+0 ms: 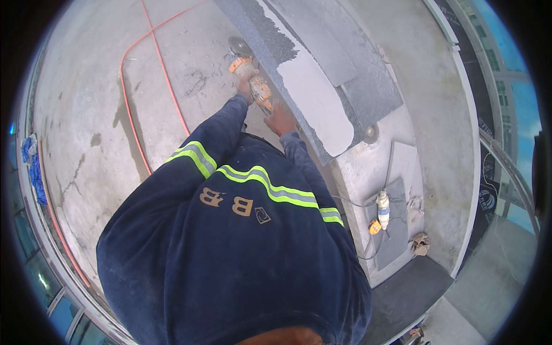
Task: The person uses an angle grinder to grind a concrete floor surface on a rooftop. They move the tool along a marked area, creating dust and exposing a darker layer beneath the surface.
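An orange angle grinder [260, 91] lies across both my hands, its round disc [240, 46] pointing away at the far end. My left hand [246, 84] is wrapped round the grinder's body just behind the head. Farther back, my right hand [280, 119] grips the rear end of the same tool. The disc is beside the long edge of a dark grey stone slab [253, 29]; whether it touches the stone I cannot tell. White dust or powder [316, 92] covers much of the slab's top.
Orange-red hose [164, 69] crosses the concrete floor [86, 115] on the left. Right of me, a second white power tool [383, 210], an orange tape measure [375, 226] and a crumpled brown item [421, 244] rest on slabs. A cable [351, 202] runs there. A small disc [371, 134] lies nearby.
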The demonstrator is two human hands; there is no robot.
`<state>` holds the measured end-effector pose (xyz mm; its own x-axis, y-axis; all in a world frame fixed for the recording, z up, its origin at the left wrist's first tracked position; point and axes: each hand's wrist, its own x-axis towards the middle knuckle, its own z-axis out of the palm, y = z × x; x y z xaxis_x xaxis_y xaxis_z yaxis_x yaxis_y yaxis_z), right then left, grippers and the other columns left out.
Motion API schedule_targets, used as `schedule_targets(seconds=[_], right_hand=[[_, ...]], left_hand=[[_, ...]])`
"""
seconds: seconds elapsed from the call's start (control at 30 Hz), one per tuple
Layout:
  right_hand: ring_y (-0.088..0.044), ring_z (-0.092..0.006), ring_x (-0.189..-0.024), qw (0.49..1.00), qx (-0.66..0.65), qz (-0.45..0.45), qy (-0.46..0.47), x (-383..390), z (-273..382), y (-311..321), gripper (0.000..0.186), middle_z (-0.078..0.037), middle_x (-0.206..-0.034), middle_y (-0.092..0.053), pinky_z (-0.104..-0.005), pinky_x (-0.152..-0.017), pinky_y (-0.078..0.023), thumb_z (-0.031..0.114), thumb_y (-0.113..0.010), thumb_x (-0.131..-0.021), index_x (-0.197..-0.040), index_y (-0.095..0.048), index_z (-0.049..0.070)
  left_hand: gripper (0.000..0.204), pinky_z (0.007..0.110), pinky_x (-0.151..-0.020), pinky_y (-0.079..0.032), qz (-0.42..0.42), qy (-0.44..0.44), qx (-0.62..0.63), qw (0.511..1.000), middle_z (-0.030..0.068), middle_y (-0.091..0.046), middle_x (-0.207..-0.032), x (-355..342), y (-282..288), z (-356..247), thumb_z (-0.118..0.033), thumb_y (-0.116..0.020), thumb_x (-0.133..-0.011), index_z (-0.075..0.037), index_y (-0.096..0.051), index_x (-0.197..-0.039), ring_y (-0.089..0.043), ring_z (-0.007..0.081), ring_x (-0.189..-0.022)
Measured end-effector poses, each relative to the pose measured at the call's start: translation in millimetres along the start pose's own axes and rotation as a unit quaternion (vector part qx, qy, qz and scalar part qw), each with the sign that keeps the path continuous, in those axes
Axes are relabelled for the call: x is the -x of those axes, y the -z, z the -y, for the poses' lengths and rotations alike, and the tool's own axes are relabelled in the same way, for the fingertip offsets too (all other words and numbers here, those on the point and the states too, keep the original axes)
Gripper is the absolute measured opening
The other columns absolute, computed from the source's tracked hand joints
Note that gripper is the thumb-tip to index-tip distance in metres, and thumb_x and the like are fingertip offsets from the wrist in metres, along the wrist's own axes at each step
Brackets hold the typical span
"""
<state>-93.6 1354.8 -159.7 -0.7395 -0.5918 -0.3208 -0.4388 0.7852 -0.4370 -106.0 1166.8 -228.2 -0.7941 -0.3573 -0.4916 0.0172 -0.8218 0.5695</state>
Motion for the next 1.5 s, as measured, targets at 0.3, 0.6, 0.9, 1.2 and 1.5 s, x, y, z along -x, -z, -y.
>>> schedule_targets(seconds=[0.3, 0.6, 0.9, 1.2, 1.5], right_hand=[[-0.064, -0.0436, -0.097, 1.000, -0.031, 0.002, -0.002, -4.4, 5.1, 4.2, 0.063, -0.027, -0.099, -0.067, -0.0523, -0.082, -0.050, 0.030, -0.070, -0.075, -0.125, -0.043, 0.002], [-0.066, -0.0429, -0.089, 1.000, -0.014, -0.005, -0.001, 26.0, -7.3, -4.5, 0.068, -0.026, -0.096, -0.067, -0.0532, -0.076, -0.051, 0.032, -0.070, -0.074, -0.128, -0.041, 0.004], [-0.067, -0.0401, -0.091, 0.999, -0.012, -0.036, 0.016, 11.6, -6.1, -4.5, 0.060, -0.022, -0.095, -0.069, -0.0500, -0.077, -0.052, 0.029, -0.068, -0.076, -0.124, -0.045, 0.001], [-0.064, -0.0440, -0.097, 1.000, -0.020, 0.000, 0.006, -8.7, -4.3, -5.4, 0.070, -0.028, -0.104, -0.065, -0.0514, -0.084, -0.050, 0.029, -0.070, -0.074, -0.131, -0.041, 0.001], [-0.066, -0.0412, -0.092, 1.000, 0.004, 0.022, -0.014, 29.6, -11.3, -4.1, 0.077, -0.026, -0.099, -0.068, -0.0510, -0.080, -0.052, 0.032, -0.070, -0.073, -0.136, -0.038, 0.001]], left_hand=[[0.062, 0.041, -0.075, -0.055, -0.014, 0.003, 0.015, 1.000, 0.0064, -0.059, -0.100, -4.4, -2.9, -5.9, -0.021, -0.063, -0.082, -0.013, -0.046, -0.141, -0.064, 0.0230, -0.082], [0.039, 0.046, -0.063, -0.058, -0.028, -0.022, 0.035, 0.999, 0.0120, -0.060, -0.084, 31.9, -6.8, 12.6, -0.021, -0.073, -0.076, -0.006, -0.053, -0.105, -0.065, 0.0286, -0.069], [0.038, 0.047, -0.062, -0.058, -0.033, -0.015, 0.052, 0.998, 0.0132, -0.061, -0.083, 19.6, -8.0, 4.8, -0.021, -0.074, -0.075, -0.006, -0.055, -0.104, -0.067, 0.0316, -0.069], [0.038, 0.047, -0.063, -0.057, -0.007, -0.024, 0.055, 0.998, 0.0127, -0.060, -0.082, -6.7, -1.7, 1.5, -0.021, -0.074, -0.074, -0.007, -0.055, -0.103, -0.065, 0.0301, -0.068], [0.033, 0.044, -0.062, -0.058, -0.031, -0.016, 0.038, 0.999, 0.0124, -0.060, -0.083, 41.3, -9.2, 16.2, -0.021, -0.073, -0.078, -0.007, -0.055, -0.102, -0.066, 0.0287, -0.071]])
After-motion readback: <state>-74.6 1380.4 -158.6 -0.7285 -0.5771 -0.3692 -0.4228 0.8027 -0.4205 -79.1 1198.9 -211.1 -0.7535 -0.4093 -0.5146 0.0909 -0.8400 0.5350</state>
